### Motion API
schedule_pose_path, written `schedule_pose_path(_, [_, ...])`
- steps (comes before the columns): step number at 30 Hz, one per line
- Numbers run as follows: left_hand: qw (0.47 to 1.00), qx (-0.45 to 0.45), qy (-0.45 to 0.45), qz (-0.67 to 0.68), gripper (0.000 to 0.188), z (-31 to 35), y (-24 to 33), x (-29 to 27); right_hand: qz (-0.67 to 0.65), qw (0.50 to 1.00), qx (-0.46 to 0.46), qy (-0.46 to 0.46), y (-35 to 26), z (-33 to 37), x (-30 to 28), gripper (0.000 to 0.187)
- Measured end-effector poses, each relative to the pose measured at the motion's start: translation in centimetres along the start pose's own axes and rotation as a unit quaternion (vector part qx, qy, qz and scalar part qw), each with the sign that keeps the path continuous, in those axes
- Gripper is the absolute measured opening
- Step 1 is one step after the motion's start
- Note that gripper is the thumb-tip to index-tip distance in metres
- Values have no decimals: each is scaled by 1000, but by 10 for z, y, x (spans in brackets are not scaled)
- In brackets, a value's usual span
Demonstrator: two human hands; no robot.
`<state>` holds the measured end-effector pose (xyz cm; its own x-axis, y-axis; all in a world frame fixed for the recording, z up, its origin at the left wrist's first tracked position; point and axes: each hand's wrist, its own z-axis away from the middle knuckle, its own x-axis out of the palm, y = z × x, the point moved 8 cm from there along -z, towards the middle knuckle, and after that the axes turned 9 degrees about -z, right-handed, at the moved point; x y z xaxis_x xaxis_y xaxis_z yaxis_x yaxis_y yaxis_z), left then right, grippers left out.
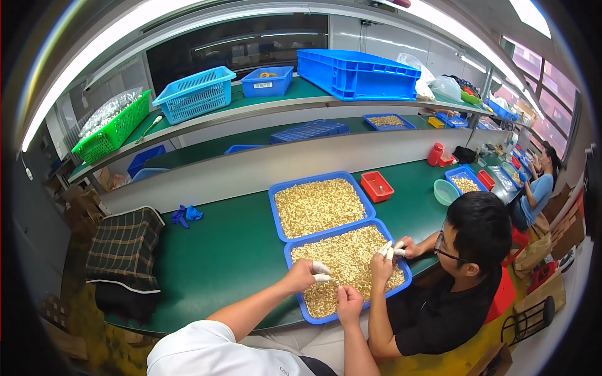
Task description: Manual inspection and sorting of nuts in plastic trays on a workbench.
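A blue tray (300, 307) of small gold-coloured metal pieces (351, 250) lies before me. Over its near left part is my left hand (305, 276), with white finger cots on its fingertips. Its thumb and finger are drawn together; whatever sits between them is too small to make out. Close beside it, my right hand (349, 303) pinches with thumb and forefinger, and any piece held there is likewise too tiny to name. At the tray's right side, a co-worker's two hands (392, 254), also in white finger cots, meet above the same pieces.
Touching the far edge is a second blue tray (273, 203) of gold pieces, with a small red bin (377, 187) beside it. Blue gloves (186, 215) and a plaid cloth (125, 250) lie left. The co-worker (464, 269) sits close on my right. Baskets (195, 91) line the shelf above.
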<state>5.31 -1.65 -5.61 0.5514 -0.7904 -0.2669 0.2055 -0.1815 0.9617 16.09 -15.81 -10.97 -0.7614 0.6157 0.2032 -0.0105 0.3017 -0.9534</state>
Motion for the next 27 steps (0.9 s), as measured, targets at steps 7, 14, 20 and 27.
schedule_pose_path(7, [996, 26, -14, -78, 17, 2, 6, 1, 31, 999, -14, -22, 1, -1, 1, 16])
schedule_pose_path(14, [989, 37, -35, -136, 17, 2, 20, -2, 46, 998, -27, -15, -5, 0, 2, 17])
schedule_pose_path(20, [996, 11, -36, -79, 18, 7, 18, -7, 6, 1000, -5, -8, -3, -1, 2, 17])
schedule_pose_path(27, [983, 50, -56, -165, 17, 8, 22, -3, 41, 999, -13, -27, -1, 1, 0, 17])
